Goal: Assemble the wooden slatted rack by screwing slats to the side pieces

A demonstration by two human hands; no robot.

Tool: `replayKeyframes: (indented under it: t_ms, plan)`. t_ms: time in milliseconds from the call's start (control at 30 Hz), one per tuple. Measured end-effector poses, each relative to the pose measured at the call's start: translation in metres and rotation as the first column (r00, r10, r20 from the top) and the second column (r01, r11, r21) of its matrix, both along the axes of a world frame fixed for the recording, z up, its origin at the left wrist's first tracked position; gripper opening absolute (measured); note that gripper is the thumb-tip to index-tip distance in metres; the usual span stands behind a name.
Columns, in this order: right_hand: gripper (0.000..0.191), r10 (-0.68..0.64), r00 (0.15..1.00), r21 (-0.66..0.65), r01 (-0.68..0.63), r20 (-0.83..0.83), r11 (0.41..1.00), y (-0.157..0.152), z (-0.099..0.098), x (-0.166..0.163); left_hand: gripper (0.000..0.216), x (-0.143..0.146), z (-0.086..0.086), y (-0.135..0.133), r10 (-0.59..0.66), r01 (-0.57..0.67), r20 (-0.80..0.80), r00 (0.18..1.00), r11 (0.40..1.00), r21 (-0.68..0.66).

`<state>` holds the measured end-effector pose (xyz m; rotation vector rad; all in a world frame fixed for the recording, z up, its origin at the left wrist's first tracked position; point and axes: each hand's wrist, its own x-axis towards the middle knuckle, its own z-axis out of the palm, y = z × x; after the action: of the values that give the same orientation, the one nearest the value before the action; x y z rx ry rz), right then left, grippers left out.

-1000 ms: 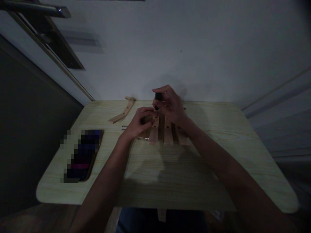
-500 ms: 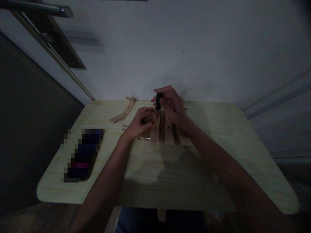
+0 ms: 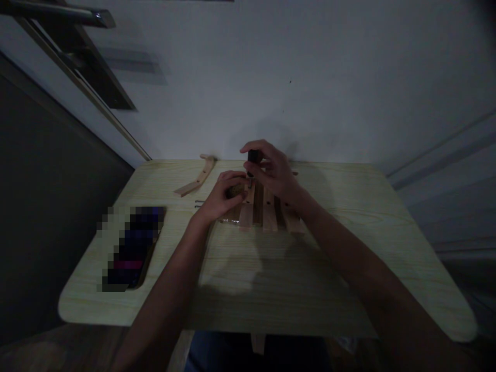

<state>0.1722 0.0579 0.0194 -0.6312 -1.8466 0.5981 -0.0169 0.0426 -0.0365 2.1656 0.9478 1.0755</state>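
My right hand (image 3: 271, 166) is closed around the black handle of a screwdriver (image 3: 253, 156), which stands nearly upright. Its shaft points down at the leftmost of three wooden slats (image 3: 246, 217), where the tip meets the wood or a screw too small to make out. Gripping that slat's left side near the shaft is my left hand (image 3: 221, 196), thumb in front and fingers behind. A middle slat (image 3: 270, 219) and a right slat (image 3: 293, 223), each with dark holes, lie alongside across a brownish base wrapped in clear film. My right hand hides their far ends.
A loose bent wooden piece (image 3: 202, 175) lies at the back left of the table (image 3: 248, 289). Two thin screws (image 3: 200, 202) rest left of my left hand. A phone (image 3: 135, 248), partly pixelated, lies on the left. A white wall (image 3: 329, 93) stands behind the table.
My right hand has shifted its grip on the screwdriver, with the fingers curled differently around the handle. The left hand and the slats stay in place.
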Motion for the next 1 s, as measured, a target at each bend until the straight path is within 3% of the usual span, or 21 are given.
replayKeyframes:
  t_ms: [233, 333, 600, 733, 800, 900, 1000]
  plan:
    - [0.028, 0.145, 0.989, -0.117, -0.145, -0.007, 0.983, -0.004, 0.004, 0.005, 0.024, 0.001, 0.003, 0.0, -0.002, 0.002, -0.021, 1.0, 1.0, -0.007]
    - [0.03, 0.12, 0.993, -0.134, -0.12, -0.008, 0.984, -0.001, 0.001, 0.004, 0.023, 0.0, 0.0, 0.001, -0.014, 0.014, -0.004, 1.0, 1.0, 0.02]
    - [0.034, -0.007, 1.0, -0.019, 0.006, -0.028, 1.0, 0.004, -0.005, -0.001, 0.022, 0.0, -0.002, 0.001, -0.017, 0.016, 0.014, 1.0, 0.998, 0.052]
    - [0.026, 0.002, 1.0, 0.005, -0.002, 0.027, 1.0, 0.0, -0.001, 0.001, 0.023, 0.0, -0.001, 0.001, -0.015, 0.014, 0.014, 1.0, 0.999, 0.031]
    - [0.028, 0.015, 0.999, -0.049, -0.012, 0.048, 0.999, -0.003, 0.001, 0.002, 0.024, -0.001, -0.001, 0.001, -0.013, 0.013, 0.011, 1.0, 1.0, 0.024]
    - [0.03, 0.06, 0.998, -0.101, -0.057, 0.029, 0.993, -0.007, 0.004, 0.004, 0.024, 0.0, -0.001, 0.001, -0.02, 0.019, 0.023, 1.0, 0.999, 0.033]
    - [0.03, 0.105, 0.994, -0.074, -0.105, -0.01, 0.992, -0.005, 0.003, 0.004, 0.023, 0.0, 0.0, 0.001, -0.023, 0.023, 0.018, 1.0, 0.999, 0.033]
